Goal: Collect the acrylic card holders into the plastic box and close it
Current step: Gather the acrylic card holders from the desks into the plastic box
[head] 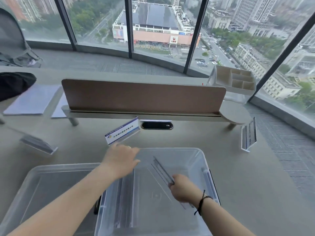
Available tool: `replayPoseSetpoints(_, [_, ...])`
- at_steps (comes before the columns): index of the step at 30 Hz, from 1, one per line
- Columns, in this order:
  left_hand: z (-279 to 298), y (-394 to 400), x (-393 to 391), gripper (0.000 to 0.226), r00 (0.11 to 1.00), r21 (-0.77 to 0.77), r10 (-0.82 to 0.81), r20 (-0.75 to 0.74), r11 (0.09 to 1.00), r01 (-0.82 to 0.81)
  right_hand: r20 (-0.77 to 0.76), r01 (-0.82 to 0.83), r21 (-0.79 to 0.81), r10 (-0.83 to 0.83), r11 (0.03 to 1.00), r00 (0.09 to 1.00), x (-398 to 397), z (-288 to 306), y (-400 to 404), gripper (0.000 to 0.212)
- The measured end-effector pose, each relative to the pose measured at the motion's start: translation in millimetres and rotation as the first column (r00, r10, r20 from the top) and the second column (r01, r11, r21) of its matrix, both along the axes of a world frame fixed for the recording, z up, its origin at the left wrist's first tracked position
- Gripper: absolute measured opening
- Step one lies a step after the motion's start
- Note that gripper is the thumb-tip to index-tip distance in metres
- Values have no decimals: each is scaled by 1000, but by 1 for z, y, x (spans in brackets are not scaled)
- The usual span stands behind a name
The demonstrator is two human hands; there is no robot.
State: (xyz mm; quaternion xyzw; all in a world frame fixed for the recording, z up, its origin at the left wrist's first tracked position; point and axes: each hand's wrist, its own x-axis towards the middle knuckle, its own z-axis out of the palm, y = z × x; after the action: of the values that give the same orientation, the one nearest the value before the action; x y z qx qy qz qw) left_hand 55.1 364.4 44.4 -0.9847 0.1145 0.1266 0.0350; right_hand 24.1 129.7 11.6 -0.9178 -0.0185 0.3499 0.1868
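Note:
A clear plastic box (pixel 196 155) stands open on the desk in front of me, its lid (pixel 47 181) lying to its left. My right hand (pixel 183 189) is shut on a clear acrylic card holder (pixel 161 168), held tilted inside the box. Other holders (pixel 125 200) lie along the box's left side. My left hand (pixel 121 160) reaches over the box's far rim, fingers apart, toward a holder with a blue-and-white card (pixel 122 131). One more holder (pixel 38 143) stands at the left, another (pixel 248 135) at the right.
A brown desk divider (pixel 143 96) on a grey base runs across behind the holders, with a cable port (pixel 156 125) before it. Papers (pixel 32 101) and a black bag (pixel 13 86) lie at the back left. A white organiser tray (pixel 235 80) sits by the window.

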Motion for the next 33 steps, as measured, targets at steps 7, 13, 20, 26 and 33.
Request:
replayPoseSetpoints(7, [-70,21,-71,68,991,-16,68,-113,997,-70,-118,372,135,-358,918,926,-34,-67,52,16])
replayPoseSetpoints(13, [-83,23,-78,66,996,-52,70,-50,996,-72,-94,386,191,-374,903,923,-42,-69,85,45])
replayPoseSetpoints(20, [-85,25,-78,66,997,-29,52,-64,998,-54,-86,358,227,-347,906,934,-49,-67,101,47])
replayPoseSetpoints(26, [-86,23,-77,66,996,-40,63,-57,997,-66,-141,384,197,-362,902,921,-49,-68,108,55])
replayPoseSetpoints(33, [-88,23,-77,65,996,-45,70,-48,996,-72,-129,331,176,-312,927,941,-47,-72,112,55])
